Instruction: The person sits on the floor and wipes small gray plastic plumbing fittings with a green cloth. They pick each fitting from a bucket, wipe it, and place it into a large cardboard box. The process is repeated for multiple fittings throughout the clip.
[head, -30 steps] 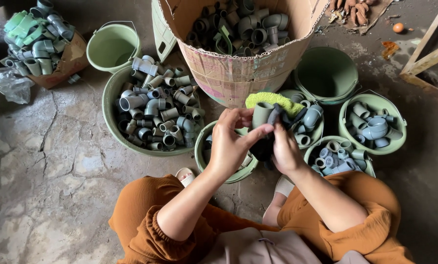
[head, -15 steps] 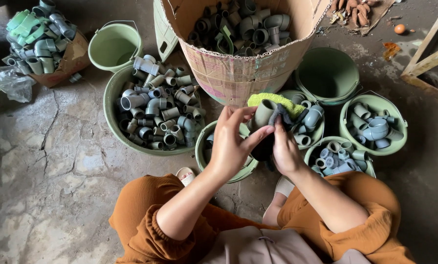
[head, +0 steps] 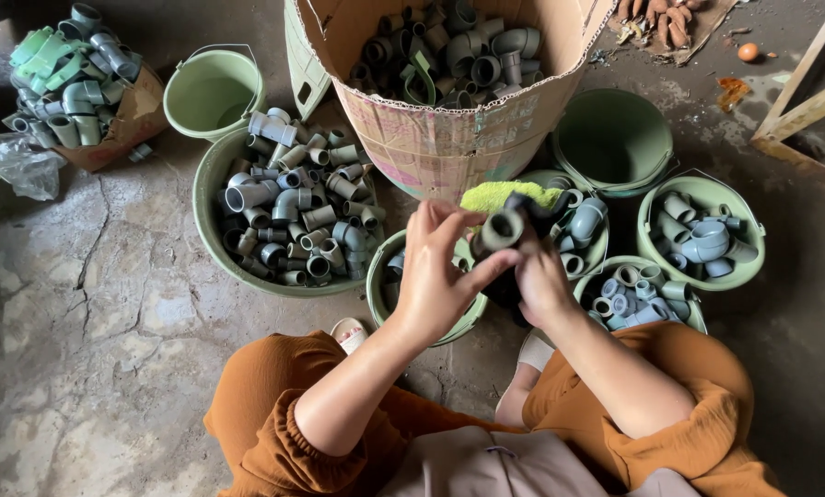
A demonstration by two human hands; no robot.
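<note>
Behind the left hand (head: 440, 276), most of a small pale-green plastic bucket (head: 385, 293), contents unseen. Under the right hand (head: 540, 281), a dark cloth (head: 503, 287), shape unclear. Beside the bucket, a grey plastic pipe fitting (head: 503, 230), partly covered by fingers.

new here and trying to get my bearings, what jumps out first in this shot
At centre, the left hand and right hand together grip a grey plastic pipe fitting and a dark cloth. Behind them stands a tall cardboard box of fittings. Left of it sits a wide green basin heaped with grey fittings.
</note>
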